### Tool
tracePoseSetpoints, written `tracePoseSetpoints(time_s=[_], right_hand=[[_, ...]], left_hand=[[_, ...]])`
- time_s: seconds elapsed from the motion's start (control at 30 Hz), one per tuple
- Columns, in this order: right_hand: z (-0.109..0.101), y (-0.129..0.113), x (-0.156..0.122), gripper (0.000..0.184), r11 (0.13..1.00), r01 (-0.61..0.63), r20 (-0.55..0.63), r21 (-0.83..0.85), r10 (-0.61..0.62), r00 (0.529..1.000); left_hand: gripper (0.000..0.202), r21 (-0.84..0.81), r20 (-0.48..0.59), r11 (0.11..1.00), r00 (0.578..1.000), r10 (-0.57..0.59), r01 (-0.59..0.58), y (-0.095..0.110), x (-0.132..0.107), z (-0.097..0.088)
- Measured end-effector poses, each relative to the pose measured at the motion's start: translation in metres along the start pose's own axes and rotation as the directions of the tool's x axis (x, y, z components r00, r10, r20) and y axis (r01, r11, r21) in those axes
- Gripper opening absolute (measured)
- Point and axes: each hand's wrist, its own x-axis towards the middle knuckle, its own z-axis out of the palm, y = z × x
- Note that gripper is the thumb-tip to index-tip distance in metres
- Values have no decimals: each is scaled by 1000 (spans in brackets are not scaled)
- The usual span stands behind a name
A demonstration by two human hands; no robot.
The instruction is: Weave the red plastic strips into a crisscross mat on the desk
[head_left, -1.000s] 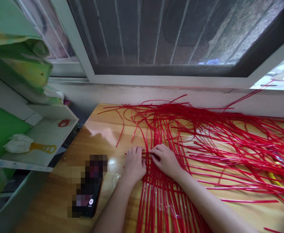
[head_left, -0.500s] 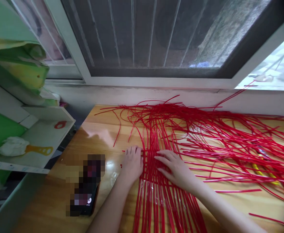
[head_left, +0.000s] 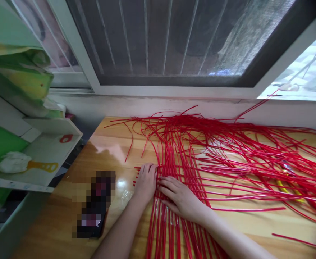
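Observation:
Many long red plastic strips (head_left: 228, 158) lie crossed and partly woven on a wooden table (head_left: 111, 147). My left hand (head_left: 145, 181) rests at the left edge of the woven patch, its fingers curled down onto the ends of the horizontal strips. Beside it, my right hand (head_left: 181, 198) lies flat on the woven strips with fingers stretched out toward the left hand, pressing them down. Vertical strips run from under both hands toward the near edge of the table.
A dark phone (head_left: 94, 208) lies on the table left of my left arm. A white and green shelf unit (head_left: 39, 144) stands at the left, holding a white cloth (head_left: 12, 162). A yellow-handled tool (head_left: 288, 181) lies under strips at the right. A window frame (head_left: 174, 90) runs behind.
My right hand has slid down and to the left across the woven strips, ending flat beside the left hand. My left hand has stayed at the left edge of the weave.

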Motion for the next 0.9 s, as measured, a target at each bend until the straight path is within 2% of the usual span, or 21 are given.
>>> tracePoseSetpoints(time_s=[0.27, 0.4, 0.5, 0.6, 0.77, 0.9], right_hand=[[0, -1, -1, 29, 1000, 4, -47, 0, -4, 999], [-4, -5, -2, 32, 1000, 6, -4, -15, -6, 1000], [-8, -9, 0, 36, 998, 66, 69, -18, -64, 996], [-9, -11, 6, 33, 993, 115, 111, -22, -111, 988], [-4, -7, 16, 27, 995, 88, 87, -35, -85, 993], [-1, -6, 13, 26, 997, 71, 67, -25, -69, 995]], left_hand=[[28, 10, 34, 1000, 999, -21, 21, 0, 0, 0], [34, -51, 46, 998, 998, -34, 36, -2, 0, -2], [43, -107, 54, 994, 998, -32, 37, -6, 1, -3], [42, -116, 48, 992, 998, -47, 52, -8, 2, -2], [38, -64, 45, 997, 998, -43, 46, -9, 1, 2], [38, -43, 39, 999, 999, -23, 24, -9, 0, 3]])
